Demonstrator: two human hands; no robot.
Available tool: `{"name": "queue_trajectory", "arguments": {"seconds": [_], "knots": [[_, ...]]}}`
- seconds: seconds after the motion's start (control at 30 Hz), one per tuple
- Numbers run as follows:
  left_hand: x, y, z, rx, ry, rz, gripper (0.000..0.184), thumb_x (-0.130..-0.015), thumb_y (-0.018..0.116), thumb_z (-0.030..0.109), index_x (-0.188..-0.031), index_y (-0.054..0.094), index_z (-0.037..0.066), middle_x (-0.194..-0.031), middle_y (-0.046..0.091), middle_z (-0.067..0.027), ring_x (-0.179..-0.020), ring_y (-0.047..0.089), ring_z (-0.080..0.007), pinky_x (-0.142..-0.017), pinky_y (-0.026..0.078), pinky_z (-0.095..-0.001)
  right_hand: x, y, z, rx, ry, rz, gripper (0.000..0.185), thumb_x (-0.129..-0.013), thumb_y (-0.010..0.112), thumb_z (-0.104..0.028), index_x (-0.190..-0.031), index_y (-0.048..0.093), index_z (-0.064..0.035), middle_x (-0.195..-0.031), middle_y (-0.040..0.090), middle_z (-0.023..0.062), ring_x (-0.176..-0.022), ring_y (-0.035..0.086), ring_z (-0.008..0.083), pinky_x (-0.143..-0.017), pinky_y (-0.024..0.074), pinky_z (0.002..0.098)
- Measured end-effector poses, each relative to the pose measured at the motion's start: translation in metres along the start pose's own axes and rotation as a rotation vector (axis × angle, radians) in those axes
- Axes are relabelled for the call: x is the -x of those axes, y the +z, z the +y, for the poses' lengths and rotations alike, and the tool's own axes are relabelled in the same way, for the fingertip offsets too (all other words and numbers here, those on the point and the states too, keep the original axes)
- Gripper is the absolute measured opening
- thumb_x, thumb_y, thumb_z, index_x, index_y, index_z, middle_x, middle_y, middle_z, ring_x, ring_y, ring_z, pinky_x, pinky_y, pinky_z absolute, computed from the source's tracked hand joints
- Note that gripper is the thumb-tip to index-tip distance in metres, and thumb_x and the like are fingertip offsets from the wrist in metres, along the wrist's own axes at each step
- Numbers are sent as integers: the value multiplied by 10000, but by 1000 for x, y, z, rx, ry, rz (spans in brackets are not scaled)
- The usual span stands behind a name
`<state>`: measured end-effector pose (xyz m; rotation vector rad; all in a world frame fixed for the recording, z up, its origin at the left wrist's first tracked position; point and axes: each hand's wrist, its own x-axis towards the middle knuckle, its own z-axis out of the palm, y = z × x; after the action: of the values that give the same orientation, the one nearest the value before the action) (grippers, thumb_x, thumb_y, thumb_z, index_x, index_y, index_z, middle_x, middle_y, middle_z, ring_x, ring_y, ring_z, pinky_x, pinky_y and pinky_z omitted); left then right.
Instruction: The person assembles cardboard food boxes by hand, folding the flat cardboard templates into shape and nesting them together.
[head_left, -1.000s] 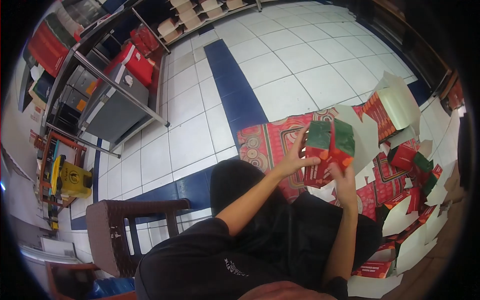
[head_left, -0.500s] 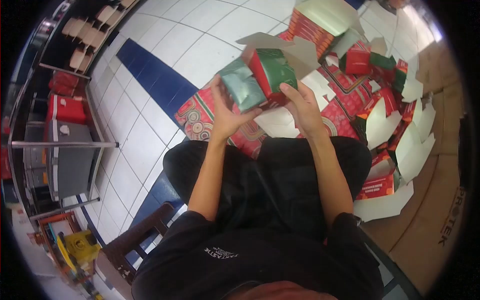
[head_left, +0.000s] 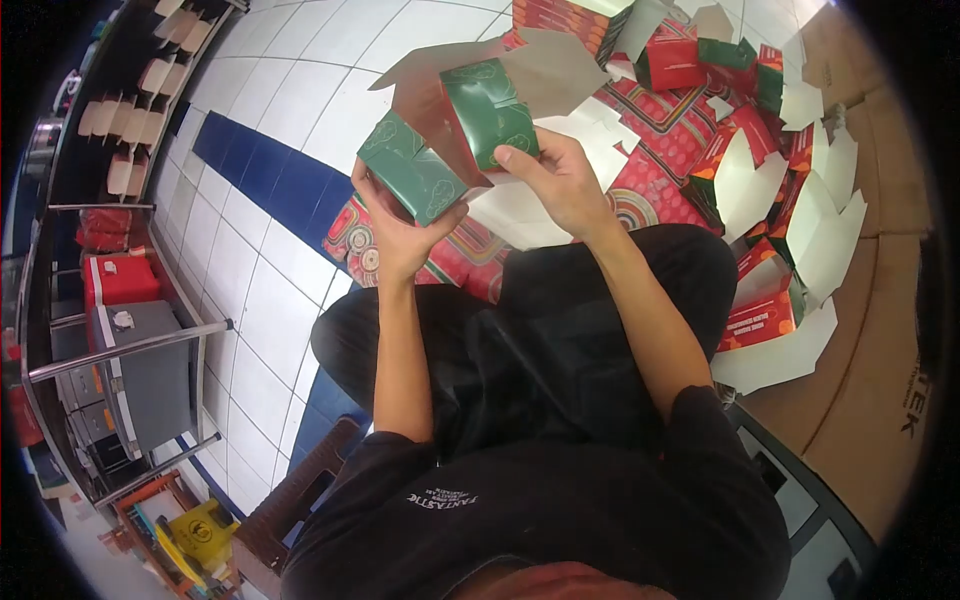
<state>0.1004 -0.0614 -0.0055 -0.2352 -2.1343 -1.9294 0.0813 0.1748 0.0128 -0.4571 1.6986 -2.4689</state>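
A green and red carton (head_left: 487, 115) with pale flaps spread open is held between my hands above the patterned red mat (head_left: 655, 150). My left hand (head_left: 405, 232) grips the green panel (head_left: 412, 168) on the carton's left side, thumb at its lower edge and fingers behind it. On the right side, my right hand (head_left: 562, 185) holds the other green panel, its thumb on the lower corner. The two green panels are tilted apart, with a gap between them. Fingers behind the carton are partly hidden.
Several opened red and white cartons (head_left: 790, 220) lie at the right, beside flat brown cardboard (head_left: 860, 330). A carton stack (head_left: 575, 25) stands beyond the mat. At the left are a metal rack (head_left: 130, 350) and a brown stool (head_left: 290, 500).
The view has turned toward the right. The held carton now appears further left and higher, its green panels tilted apart, with both hands still on it.
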Motion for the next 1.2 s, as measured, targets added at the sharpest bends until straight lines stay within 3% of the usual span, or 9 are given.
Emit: {"name": "queue_trajectory", "arguments": {"seconds": [0.4,0.47,0.6,0.67,0.7,0.9,0.97,1.1,1.2], "knots": [[2,0,7,-41,-36,20,1378,-594,1062,100,-1628,150,90,-1573,427,-184,-1449,520,-312,-1211,486,-468,1,4,5,27,-67,-23,232,-1100,726,-155,-1211,765,45,-1067,770,20,-939,661,72,-856,563,282],[2,2,8,-148,122,-8,1282,-629,1053,106,-1587,201,94,-1447,512,-156,-1342,589,-293,-1126,529,-446,1,5,4,96,-65,-16,227,-1088,736,-153,-1193,766,46,-1042,770,28,-924,665,78,-851,566,286],[3,7,10,-153,177,-5,1304,-619,1068,119,-1590,199,93,-1458,498,-156,-1333,589,-285,-1109,530,-431,2,7,11,87,-56,-14,222,-1077,742,-149,-1174,771,49,-1021,766,38,-916,666,82,-841,562,284],[4,7,12,-73,51,-23,1414,-580,1066,99,-1652,142,111,-1678,363,-178,-1519,462,-319,-1270,438,-494,3,6,12,136,-36,-41,239,-1065,751,-153,-1179,774,55,-1012,766,47,-918,670,89,-843,560,294],[4,6,10,-73,51,-23,1414,-580,1066,99,-1652,142,111,-1678,363,-178,-1519,462,-319,-1270,438,-494,3,5,13,136,-37,-42,239,-1065,751,-153,-1179,774,55,-1012,766,47,-918,670,89,-843,560,294],[5,4,9,-22,28,-62,1397,-577,1069,119,-1658,184,112,-1629,416,-165,-1508,479,-323,-1248,446,-508,4,2,4,153,-11,-181,281,-1094,690,-174,-1224,754,67,-1019,747,34,-925,646,94,-868,555,317],[5,4,6,-87,80,-153,1378,-584,1076,102,-1645,197,120,-1544,476,-150,-1443,545,-310,-1196,511,-464,4,5,3,84,-14,-160,319,-1138,637,-218,-1252,740,61,-1041,741,28,-957,631,88,-890,542,304],[6,7,4,-103,90,-207,1397,-574,1078,102,-1655,192,120,-1560,464,-152,-1470,518,-312,-1228,485,-479,2,8,1,37,18,-70,361,-1166,607,-268,-1285,729,50,-1069,746,28,-983,630,85,-911,532,292],[6,8,7,-65,65,-220,1412,-568,1081,107,-1661,188,119,-1574,451,-157,-1494,493,-317,-1253,458,-496,3,3,-2,85,79,-154,381,-1181,589,-293,-1280,732,46,-1070,749,23,-984,632,84,-917,531,284]]}}
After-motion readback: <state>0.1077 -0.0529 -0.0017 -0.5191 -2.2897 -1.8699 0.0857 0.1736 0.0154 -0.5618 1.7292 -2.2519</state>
